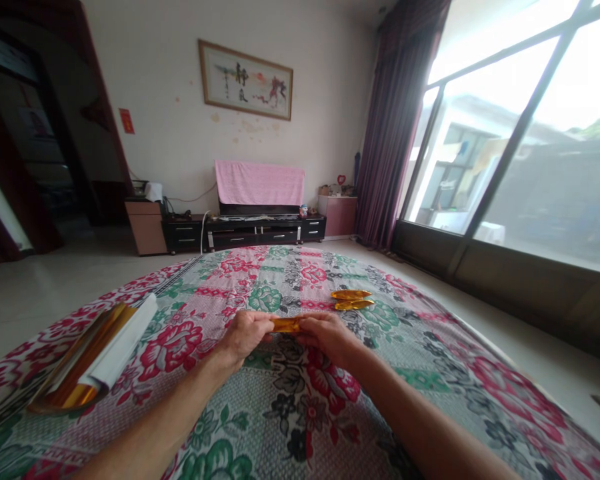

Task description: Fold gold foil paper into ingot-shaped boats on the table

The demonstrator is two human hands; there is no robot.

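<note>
Between my two hands, low over the cloth-covered table, is a narrow strip of folded gold paper (285, 325). My left hand (247, 337) pinches its left end, thumb on top. The right end sits between the thumb and fingers of my right hand (330, 335). Only the middle of the strip shows; the ends are hidden by my fingers. Just beyond my right hand lie two boat-shaped gold paper pieces (353, 299), side by side, with pointed ends.
A flowered cloth (265, 297) in pink, green and grey covers the table. On its left side rests a curled stack of gold and white paper sheets (93, 353). Past the table's far edge stands a black low cabinet (260, 233) with a pink cloth (260, 181) above it.
</note>
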